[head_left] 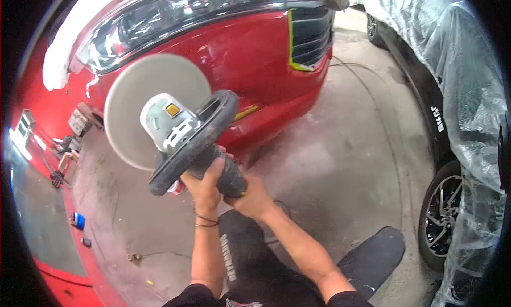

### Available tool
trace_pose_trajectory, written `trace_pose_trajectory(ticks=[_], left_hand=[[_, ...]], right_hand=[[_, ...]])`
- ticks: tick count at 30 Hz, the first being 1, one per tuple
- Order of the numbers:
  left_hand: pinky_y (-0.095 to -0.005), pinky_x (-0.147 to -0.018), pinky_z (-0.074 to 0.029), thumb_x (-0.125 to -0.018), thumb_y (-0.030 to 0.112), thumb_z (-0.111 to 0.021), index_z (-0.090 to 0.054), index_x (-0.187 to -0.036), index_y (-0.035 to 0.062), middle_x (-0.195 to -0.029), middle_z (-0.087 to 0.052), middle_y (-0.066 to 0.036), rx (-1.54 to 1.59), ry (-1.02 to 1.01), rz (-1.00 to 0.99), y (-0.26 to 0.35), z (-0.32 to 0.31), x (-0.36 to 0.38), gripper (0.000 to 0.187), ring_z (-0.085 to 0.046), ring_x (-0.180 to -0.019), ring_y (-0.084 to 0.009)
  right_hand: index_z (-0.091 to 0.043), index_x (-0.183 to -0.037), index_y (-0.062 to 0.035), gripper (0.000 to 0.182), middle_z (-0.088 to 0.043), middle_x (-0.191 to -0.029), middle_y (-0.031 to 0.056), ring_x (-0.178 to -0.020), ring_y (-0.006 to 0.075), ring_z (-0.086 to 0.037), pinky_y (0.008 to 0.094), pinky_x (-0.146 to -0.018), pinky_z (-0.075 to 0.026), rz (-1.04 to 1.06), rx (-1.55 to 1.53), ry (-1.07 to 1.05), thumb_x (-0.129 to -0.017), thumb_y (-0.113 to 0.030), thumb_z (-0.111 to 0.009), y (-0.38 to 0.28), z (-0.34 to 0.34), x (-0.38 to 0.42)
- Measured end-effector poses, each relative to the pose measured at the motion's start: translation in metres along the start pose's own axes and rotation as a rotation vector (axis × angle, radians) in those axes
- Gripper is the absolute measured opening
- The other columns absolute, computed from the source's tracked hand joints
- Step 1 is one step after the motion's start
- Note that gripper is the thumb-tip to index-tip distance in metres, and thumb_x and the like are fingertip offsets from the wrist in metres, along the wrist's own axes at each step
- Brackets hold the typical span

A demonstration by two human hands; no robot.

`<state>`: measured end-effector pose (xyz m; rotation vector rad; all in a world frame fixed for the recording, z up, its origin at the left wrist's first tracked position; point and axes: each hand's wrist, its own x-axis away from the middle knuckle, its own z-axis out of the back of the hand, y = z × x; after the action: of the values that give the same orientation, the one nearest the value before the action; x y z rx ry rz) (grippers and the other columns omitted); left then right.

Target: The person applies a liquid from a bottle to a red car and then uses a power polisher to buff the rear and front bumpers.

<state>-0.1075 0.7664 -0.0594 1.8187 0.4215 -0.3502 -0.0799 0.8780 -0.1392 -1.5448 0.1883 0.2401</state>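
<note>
Both my hands hold a car polisher in front of a red car bumper. My left hand is closed around the front of the dark body, just behind the black loop handle. Farther back, my right hand grips the rear of the body. The large pale round pad faces the bumper below the headlight; whether it touches the paint cannot be made out. Part of my left fingers is hidden by the tool.
Green tape edges the black grille. On the right stands a dark car under clear plastic sheeting, its wheel near my leg. A cable runs over the floor. A blue can stands at the left.
</note>
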Motion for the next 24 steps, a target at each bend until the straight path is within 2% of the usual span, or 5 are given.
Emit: trace_pose_trajectory(ticks=[3, 7, 13, 17, 24], left_hand=[[-0.0408, -0.075, -0.066, -0.088, 0.011, -0.082, -0.063, -0.128, -0.006, -0.106, -0.075, -0.019, -0.049, -0.065, -0.012, -0.006, -0.038, -0.003, 0.048, -0.078, -0.086, -0.0314], [-0.0392, -0.075, -0.064, -0.085, 0.011, -0.087, -0.064, -0.125, -0.004, -0.105, -0.074, -0.013, -0.276, -0.137, 0.05, -0.032, -0.11, -0.015, 0.049, -0.077, -0.085, -0.0255], [-0.0436, -0.095, -0.059, -0.075, 0.034, -0.095, -0.061, -0.135, -0.0044, -0.117, -0.078, -0.021, -0.479, -0.141, 0.023, -0.045, -0.233, -0.047, 0.079, -0.077, -0.106, -0.0301], [-0.0383, -0.099, -0.058, -0.075, 0.026, -0.095, -0.059, -0.138, -0.0071, -0.123, -0.076, -0.019, -0.775, -0.122, 0.157, -0.028, -0.27, -0.049, 0.079, -0.073, -0.107, -0.0247], [-0.0414, -0.098, -0.059, -0.077, 0.02, -0.094, -0.066, -0.132, -0.001, -0.116, -0.078, -0.014, -0.492, -0.008, 0.085, -0.088, -0.174, 0.018, 0.065, -0.075, -0.107, -0.0257]], right_hand=[[-0.074, -0.11, 0.0001, 0.031, -0.08, -0.099, 0.0107, -0.093, 0.0164, -0.073, 0.038, -0.086, -0.059, -0.076, -0.059, -0.007, -0.081, -0.006, -0.084, 0.001, 0.031, 0.003], [-0.071, -0.111, -0.0006, 0.03, -0.075, -0.096, 0.0045, -0.083, 0.0145, -0.07, 0.0357, -0.075, -0.058, -0.044, -0.247, 0.105, -0.083, -0.002, -0.084, 0.016, 0.086, 0.006], [-0.072, -0.11, -0.0029, 0.023, -0.074, -0.086, 0.0051, -0.075, 0.0175, -0.071, 0.0351, -0.069, -0.057, -0.166, -0.492, 0.1, -0.09, -0.008, -0.082, 0.016, 0.184, -0.027], [-0.069, -0.11, -0.0073, 0.025, -0.07, -0.083, 0.0025, -0.071, 0.0158, -0.067, 0.0326, -0.063, -0.053, -0.253, -0.806, -0.141, -0.093, -0.018, -0.084, 0.009, 0.214, -0.034], [-0.073, -0.12, -0.0038, 0.042, -0.079, -0.098, 0.0098, -0.086, 0.0295, -0.077, 0.0445, -0.085, -0.06, -0.095, -0.343, -0.136, -0.082, -0.014, -0.089, 0.084, 0.17, 0.008]])
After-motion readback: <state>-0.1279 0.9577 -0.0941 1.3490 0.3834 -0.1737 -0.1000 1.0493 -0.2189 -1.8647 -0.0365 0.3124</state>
